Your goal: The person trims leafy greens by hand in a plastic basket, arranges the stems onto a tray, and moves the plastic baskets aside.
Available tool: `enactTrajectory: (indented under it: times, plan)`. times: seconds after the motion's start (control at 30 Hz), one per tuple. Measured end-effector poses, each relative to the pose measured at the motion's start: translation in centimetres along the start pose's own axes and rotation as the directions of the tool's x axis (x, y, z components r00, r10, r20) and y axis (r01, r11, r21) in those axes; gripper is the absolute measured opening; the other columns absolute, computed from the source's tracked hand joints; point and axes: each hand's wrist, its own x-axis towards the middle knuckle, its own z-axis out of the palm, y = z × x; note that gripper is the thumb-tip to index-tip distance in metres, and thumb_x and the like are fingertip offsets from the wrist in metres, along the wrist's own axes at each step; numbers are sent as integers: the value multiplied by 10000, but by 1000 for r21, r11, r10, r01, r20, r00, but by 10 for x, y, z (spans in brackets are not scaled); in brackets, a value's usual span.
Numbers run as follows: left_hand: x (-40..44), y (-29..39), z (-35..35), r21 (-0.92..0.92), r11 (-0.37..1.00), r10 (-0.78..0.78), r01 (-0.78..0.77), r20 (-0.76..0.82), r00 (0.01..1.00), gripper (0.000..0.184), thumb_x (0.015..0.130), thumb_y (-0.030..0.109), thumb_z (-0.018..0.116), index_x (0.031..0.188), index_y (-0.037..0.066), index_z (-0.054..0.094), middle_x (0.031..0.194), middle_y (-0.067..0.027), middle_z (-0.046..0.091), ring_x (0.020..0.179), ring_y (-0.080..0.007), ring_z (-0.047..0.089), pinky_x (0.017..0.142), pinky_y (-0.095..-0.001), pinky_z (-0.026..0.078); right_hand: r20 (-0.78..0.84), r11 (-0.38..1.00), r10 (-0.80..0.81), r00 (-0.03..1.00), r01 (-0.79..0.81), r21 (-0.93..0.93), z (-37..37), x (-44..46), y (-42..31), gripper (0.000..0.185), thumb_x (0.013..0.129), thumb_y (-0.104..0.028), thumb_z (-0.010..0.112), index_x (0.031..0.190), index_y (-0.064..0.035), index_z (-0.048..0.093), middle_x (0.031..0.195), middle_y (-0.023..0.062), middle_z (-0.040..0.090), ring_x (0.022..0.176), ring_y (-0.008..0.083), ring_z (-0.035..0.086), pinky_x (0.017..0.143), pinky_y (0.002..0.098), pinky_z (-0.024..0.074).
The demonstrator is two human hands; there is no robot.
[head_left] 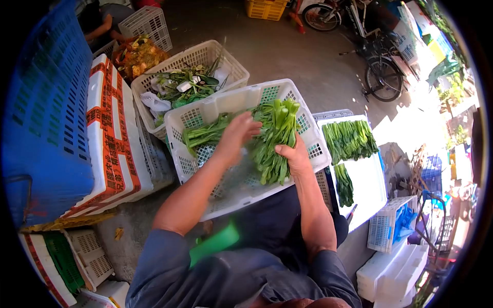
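Observation:
My right hand (295, 155) grips a bunch of leafy greens (277, 138), its pale cut stems upward and its leaves hanging down. My left hand (238, 134) is just left of the bunch, smeared by motion, so I cannot tell how its fingers are set or whether they touch a leaf. Both hands are over a white plastic crate (231, 205) in front of my lap. More greens (205, 133) lie in the crate's far left part, partly behind my left hand.
On the right, a white board (367, 187) bears a row of greens (349, 139) and a smaller bunch (343, 185). Behind stands a crate of trimmings (226, 54). Blue crates (49, 113) and a taped foam box (110, 128) rise at left. A bicycle (382, 72) stands farther off; a person (102, 25) sits at upper left.

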Motion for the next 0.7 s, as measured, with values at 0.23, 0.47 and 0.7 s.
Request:
enactTrajectory:
  times: [0.23,0.47,0.7]
  plan:
    - [-2,2,2,147,989,-14,9,30,999,536,1028,335,555,1431,5,430,1088,-141,696,991,-228,663,938,-362,485,-174,967,-154,973,112,-230,-91,-39,-89,730,687,-139,747,1349,35,494,1149,90,641,1028,196,631,933,335,516]
    - [-7,5,5,257,963,58,-79,88,994,553,1018,310,569,1440,-23,439,1065,-129,688,972,-210,659,938,-356,507,-405,549,-321,856,-181,-816,-252,-133,-135,723,747,-114,710,1417,10,469,1129,93,667,1003,170,635,911,328,512]
    - [7,0,-10,302,953,37,-32,-9,999,471,1026,275,568,1406,5,504,1044,-102,681,940,-187,651,903,-337,524,-523,4,-341,781,-555,-832,-391,-174,-74,866,705,-224,700,1486,-42,373,1205,274,630,1110,429,627,948,471,504]
